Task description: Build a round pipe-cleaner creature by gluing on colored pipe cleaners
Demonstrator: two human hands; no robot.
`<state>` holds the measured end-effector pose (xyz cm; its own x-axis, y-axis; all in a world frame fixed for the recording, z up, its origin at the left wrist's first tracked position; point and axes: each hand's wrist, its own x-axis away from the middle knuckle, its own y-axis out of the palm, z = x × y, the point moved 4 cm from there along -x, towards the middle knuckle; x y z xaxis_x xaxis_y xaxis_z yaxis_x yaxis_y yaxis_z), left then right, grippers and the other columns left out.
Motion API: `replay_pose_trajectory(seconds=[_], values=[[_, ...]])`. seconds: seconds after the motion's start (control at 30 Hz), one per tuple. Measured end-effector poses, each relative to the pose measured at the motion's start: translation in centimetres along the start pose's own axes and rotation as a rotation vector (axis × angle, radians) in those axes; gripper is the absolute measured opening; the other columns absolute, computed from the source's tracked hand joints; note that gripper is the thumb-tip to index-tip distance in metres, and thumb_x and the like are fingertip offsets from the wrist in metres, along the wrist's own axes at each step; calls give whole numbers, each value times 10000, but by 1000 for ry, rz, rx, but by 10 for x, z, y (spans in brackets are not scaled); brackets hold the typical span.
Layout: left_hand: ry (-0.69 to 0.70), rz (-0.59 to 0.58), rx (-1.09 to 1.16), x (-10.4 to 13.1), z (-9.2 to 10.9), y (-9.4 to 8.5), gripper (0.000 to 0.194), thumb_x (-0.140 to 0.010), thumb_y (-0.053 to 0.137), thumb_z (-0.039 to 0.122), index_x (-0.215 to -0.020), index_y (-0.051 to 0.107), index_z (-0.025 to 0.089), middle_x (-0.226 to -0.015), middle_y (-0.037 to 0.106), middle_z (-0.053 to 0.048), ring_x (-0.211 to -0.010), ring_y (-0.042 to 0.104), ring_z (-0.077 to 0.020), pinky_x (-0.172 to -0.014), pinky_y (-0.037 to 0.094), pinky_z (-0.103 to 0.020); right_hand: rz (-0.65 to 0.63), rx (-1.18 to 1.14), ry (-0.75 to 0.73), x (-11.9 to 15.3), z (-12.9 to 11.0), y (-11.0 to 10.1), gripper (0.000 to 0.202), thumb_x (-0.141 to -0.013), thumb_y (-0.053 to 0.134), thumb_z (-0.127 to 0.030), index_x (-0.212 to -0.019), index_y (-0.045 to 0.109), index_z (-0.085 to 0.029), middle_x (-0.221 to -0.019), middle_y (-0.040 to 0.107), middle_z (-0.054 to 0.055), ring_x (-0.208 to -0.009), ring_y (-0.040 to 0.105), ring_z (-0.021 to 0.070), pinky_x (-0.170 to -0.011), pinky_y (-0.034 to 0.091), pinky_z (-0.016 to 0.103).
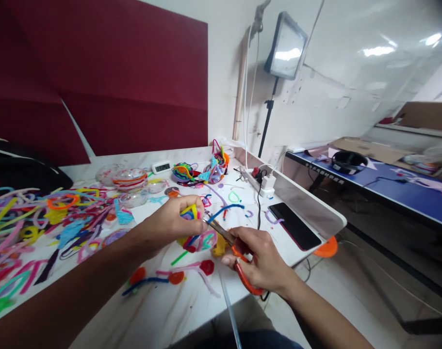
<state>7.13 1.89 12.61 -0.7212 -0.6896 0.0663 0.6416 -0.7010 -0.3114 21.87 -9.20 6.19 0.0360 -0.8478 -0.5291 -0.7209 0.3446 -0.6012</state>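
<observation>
My left hand (177, 223) is closed on a colourful bundle of pipe cleaners (189, 212), with yellow and pink strands showing at its fingers. From there a blue pipe cleaner (230, 207) sticks out to the right. Orange-handled scissors (224, 233) are in my right hand (259, 257), their blades pointing left at the blue strand beside my left fingers. Whether the blades touch it I cannot tell. Below my left hand sits a clear round shell (208, 241) with coloured pieces in it, partly hidden by the hand. A yellow piece (219, 247) lies under the scissors.
Loose pipe cleaners (15, 232) heap up at the left. Clear bowls (129, 179) and filled balls (218, 167) stand at the back, near a small digital clock (161, 167). A phone (295, 225) lies at the right edge, by a power strip (253, 180) with cables.
</observation>
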Motion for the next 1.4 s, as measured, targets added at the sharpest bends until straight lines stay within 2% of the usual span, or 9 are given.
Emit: replay_pose_trajectory(seconds=[0.23, 0.5, 0.87, 1.2, 1.4], values=[[-34, -45, 49, -2, -3, 4, 206, -574, 665, 274, -658, 488, 210, -528, 428, 63, -475, 352, -94, -444, 308, -238, 86, 82, -98, -1, -2, -1, 316, -876, 589, -483, -936, 595, -174, -641, 543, -3, -554, 476, 127, -531, 350, 246], [-19, -69, 105, -5, -9, 7, 246, -605, 696, 277, -649, 466, 202, -531, 424, 71, -474, 336, -79, -437, 272, -222, 160, 241, -199, 2, -1, -1, 251, -900, 584, -411, -889, 599, -160, -596, 533, -9, -531, 458, 126, -548, 325, 260], [-58, -94, 264, -4, -9, 12, 244, -626, 695, 229, -693, 465, 188, -557, 497, 66, -499, 393, -76, -464, 279, -203, 220, 369, -196, 1, -2, -1, 242, -911, 557, -388, -867, 598, -154, -597, 532, -3, -527, 459, 130, -554, 327, 251], [-72, -68, 273, -5, -12, 12, 240, -604, 693, 212, -682, 468, 179, -521, 488, 78, -469, 372, -53, -434, 269, -173, 212, 429, -223, -4, 2, 1, 217, -898, 538, -339, -756, 580, -179, -558, 525, -19, -496, 456, 122, -549, 309, 259], [-56, -51, 256, -6, -13, 10, 230, -610, 691, 216, -688, 478, 180, -543, 482, 74, -487, 373, -60, -436, 282, -177, 226, 388, -233, -4, 6, 5, 196, -872, 493, -288, -709, 542, -191, -534, 490, -29, -478, 416, 115, -527, 292, 253]])
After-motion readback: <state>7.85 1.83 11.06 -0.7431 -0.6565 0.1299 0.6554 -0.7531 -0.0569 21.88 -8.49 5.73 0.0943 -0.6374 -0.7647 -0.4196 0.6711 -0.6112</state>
